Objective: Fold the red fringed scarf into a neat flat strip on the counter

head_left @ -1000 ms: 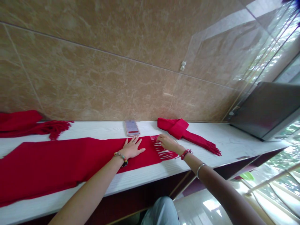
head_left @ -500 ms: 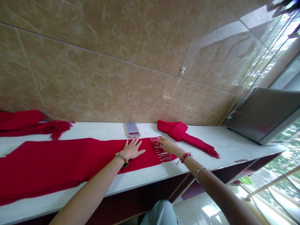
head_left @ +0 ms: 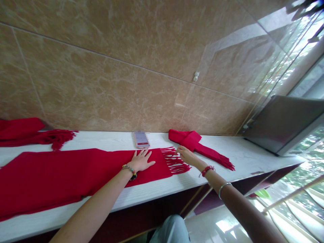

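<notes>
A long red scarf [head_left: 63, 175] lies spread along the white counter, its fringe [head_left: 174, 161] fanned out at the right end. My left hand [head_left: 142, 161] rests flat on the scarf just left of the fringe, fingers spread. At the fringe's outer upper edge is my right hand [head_left: 184, 154], its fingers bent and pressed together; whether they hold a strand is too small to tell. Behind the right hand lies a folded red scarf [head_left: 191, 141], its fringed tail pointing right.
A phone [head_left: 141, 139] lies between the long scarf and the brown tiled wall [head_left: 113, 91]. Another red fringed scarf [head_left: 22, 130] is at the far left. A dark grey box-shaped appliance [head_left: 291, 123] stands at the right end of the white counter [head_left: 263, 155].
My right hand has moved right, from on the fringe strands to their outer ends. My left hand stays on the scarf. The view has shifted slightly.
</notes>
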